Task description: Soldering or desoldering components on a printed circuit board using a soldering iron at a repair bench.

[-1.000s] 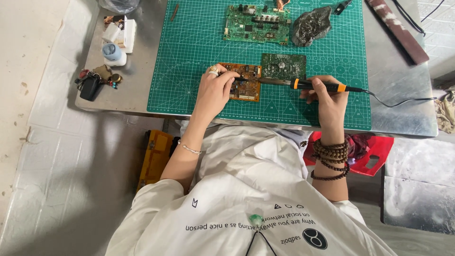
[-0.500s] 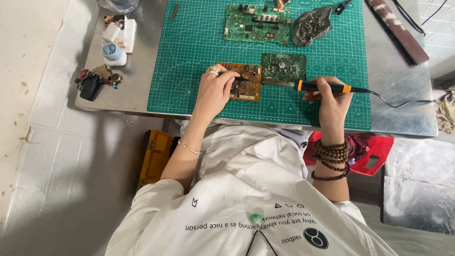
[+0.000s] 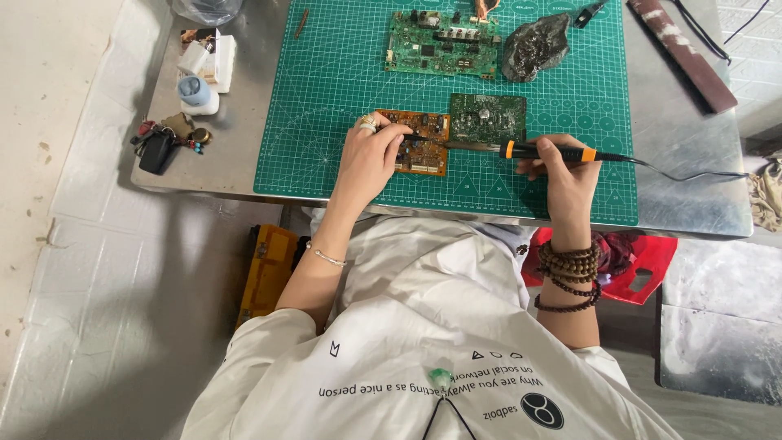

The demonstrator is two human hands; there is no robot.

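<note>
My left hand (image 3: pixel 368 160) rests on an orange-brown circuit board (image 3: pixel 423 140) on the green cutting mat (image 3: pixel 326 98), fingers curled as if pinching something thin; what it holds is too small to tell. My right hand (image 3: pixel 564 173) grips a soldering iron (image 3: pixel 542 151) with a black and orange handle, held level, its metal tip pointing left and touching the orange board's right side. A small green board (image 3: pixel 487 118) lies just right of the orange one. The iron's cable (image 3: pixel 692 173) runs off to the right.
At the mat's far edge lie a larger green circuit board (image 3: pixel 441 45) and a crumpled grey lump (image 3: pixel 535 47). A bunch of keys (image 3: pixel 163 143) and small white containers (image 3: pixel 204 69) sit on the left of the steel table (image 3: pixel 228 155). A dark strip (image 3: pixel 680 50) lies at the right.
The soldering iron's tip has shifted slightly on the orange board. Both hands stay where they were.
</note>
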